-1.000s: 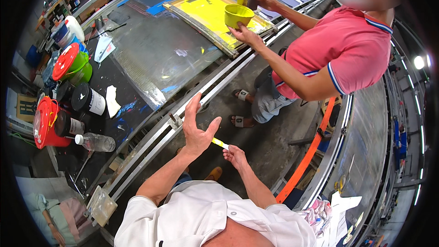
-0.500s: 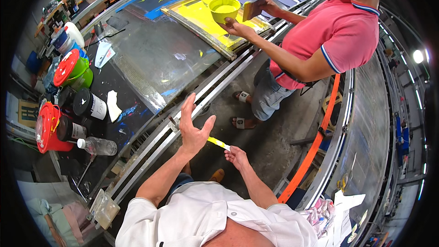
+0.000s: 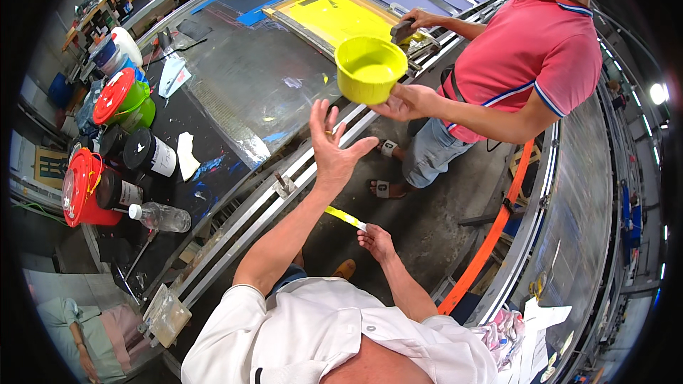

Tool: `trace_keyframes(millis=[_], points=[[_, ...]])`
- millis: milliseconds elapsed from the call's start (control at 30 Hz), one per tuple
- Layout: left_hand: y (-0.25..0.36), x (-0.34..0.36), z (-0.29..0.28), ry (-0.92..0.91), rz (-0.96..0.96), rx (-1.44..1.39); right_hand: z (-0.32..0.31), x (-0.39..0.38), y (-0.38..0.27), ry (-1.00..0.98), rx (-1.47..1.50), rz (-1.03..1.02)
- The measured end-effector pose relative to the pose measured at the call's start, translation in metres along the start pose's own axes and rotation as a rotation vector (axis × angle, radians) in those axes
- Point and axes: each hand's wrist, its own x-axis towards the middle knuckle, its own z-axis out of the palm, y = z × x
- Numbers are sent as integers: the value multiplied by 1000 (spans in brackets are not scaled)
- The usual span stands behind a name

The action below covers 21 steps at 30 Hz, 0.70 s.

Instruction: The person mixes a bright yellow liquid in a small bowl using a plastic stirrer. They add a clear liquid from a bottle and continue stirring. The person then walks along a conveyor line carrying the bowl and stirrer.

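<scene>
My left hand (image 3: 333,153) is raised with its fingers spread and nothing in it, just below a yellow bowl (image 3: 371,70). Another person's hand (image 3: 413,102) supports that bowl, which has bright yellow ink inside; a gap shows between the bowl and my fingers. Lower down, my right hand (image 3: 377,242) grips the whitish end of a thin flat stick (image 3: 344,216), its other part coated in yellow. A dark block-like tool (image 3: 403,30) is in the co-worker's other hand. Beyond the bowl, a framed printing screen (image 3: 341,18) covered in yellow lies on the long table.
On the dark table (image 3: 235,92) at left stand red-lidded buckets (image 3: 85,188), black jars (image 3: 148,153) and a clear bottle (image 3: 162,217). A metal rail (image 3: 284,181) edges the table. The co-worker (image 3: 523,64) stands at right, near an orange strip (image 3: 491,235).
The co-worker has brought the yellow bowl nearer to me and lowered the dark tool. My left hand has moved up and right toward the bowl. My right hand still grips the stick.
</scene>
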Motion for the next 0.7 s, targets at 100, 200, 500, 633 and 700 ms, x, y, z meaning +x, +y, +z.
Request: trace_keyframes(millis=[100, 200, 500, 633, 700], points=[[2, 0, 21, -62, 96, -117, -2, -5, 0, -37, 29, -19], [6, -3, 31, -39, 85, -107, -5, -8, -3, -31, 30, -23], [-13, -13, 34, 107, 155, -80, -10, -16, 1, 3, 32, 2], [-14, -8, 25, 185, 242, 223, -13, -15, 5, 14, 36, 0], [-13, -4, 17, 201, 295, 269, -13, -15, 5, 21, 46, 0]])
